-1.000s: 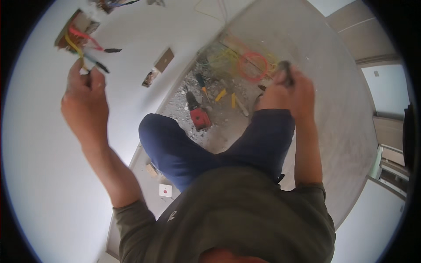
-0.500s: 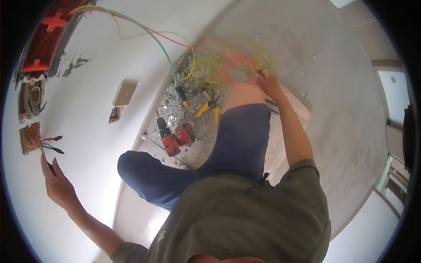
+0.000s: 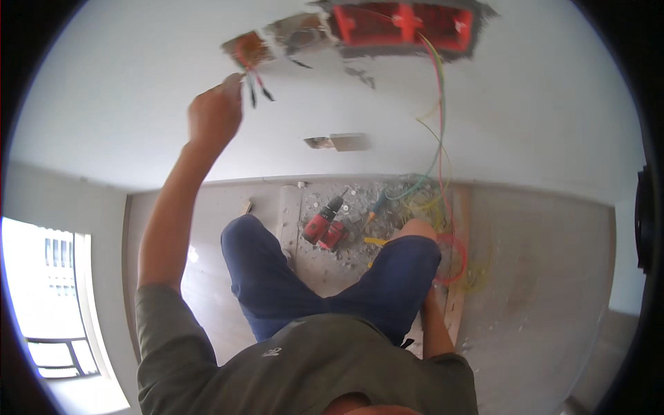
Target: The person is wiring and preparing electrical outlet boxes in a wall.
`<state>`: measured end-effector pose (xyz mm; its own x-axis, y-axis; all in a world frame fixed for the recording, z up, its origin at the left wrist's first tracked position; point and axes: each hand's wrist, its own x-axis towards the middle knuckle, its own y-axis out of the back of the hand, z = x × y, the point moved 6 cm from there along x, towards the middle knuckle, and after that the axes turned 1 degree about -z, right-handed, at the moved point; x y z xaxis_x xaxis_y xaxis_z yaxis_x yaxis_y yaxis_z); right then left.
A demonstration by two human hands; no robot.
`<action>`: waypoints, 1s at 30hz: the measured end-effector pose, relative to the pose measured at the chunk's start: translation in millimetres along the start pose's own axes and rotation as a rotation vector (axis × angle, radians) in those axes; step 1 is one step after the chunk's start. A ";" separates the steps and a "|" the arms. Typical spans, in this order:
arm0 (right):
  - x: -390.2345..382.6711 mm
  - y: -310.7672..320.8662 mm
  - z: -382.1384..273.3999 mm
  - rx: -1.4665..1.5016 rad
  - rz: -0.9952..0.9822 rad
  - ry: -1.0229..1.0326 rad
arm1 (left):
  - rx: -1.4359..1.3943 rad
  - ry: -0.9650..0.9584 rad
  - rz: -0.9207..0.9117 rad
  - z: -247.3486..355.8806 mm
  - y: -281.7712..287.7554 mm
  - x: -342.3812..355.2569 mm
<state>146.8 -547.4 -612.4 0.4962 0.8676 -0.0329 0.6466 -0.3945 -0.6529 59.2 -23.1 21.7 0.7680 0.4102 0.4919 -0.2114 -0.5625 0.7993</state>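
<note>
My left hand (image 3: pixel 216 114) is raised to the wall, its fingers pinched around a thin wire at the orange-lined wall box (image 3: pixel 247 50). Red and dark wires with black-taped ends (image 3: pixel 267 94) hang from that box beside my fingertips. Motion blurs the hand slightly. Low at my right side, my right hand (image 3: pixel 431 301) is mostly hidden behind my right thigh, so its fingers do not show. Close above it lies a coil of red wire (image 3: pixel 456 261) on the floor, with loose yellow wire (image 3: pixel 477 277) beside it.
A red cordless drill (image 3: pixel 319 227), a screwdriver (image 3: pixel 374 209) and yellow pieces (image 3: pixel 375 241) lie among grey rubble (image 3: pixel 353 200) by the wall. Green, red and yellow wires (image 3: pixel 441 104) drop from a red double box (image 3: pixel 401 26). A tilted cover plate (image 3: pixel 351 142) hangs lower down. Left is a window (image 3: pixel 48 290).
The view has swung left, so the wall now lies ahead. My left hand stays at the wires by the wall box. My right hand has dropped from view behind my thigh.
</note>
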 end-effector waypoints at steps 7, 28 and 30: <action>60.0 -119.1 -133.6 -1.374 0.081 -0.248 | -0.829 0.483 -0.074 -15.2 -10.7 -13.1; 360.4 -379.2 -448.1 -0.370 0.064 0.005 | -1.100 0.556 -0.065 -6.5 -31.3 -7.5; 351.2 -377.4 -459.0 -0.533 0.156 0.057 | -0.670 0.331 0.199 -1.8 -0.2 2.6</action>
<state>343.1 -232.8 -30.2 0.6303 0.7749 -0.0474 0.7594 -0.6281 -0.1697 60.1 -20.7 23.5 0.4788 0.5991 0.6418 -0.7284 -0.1371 0.6713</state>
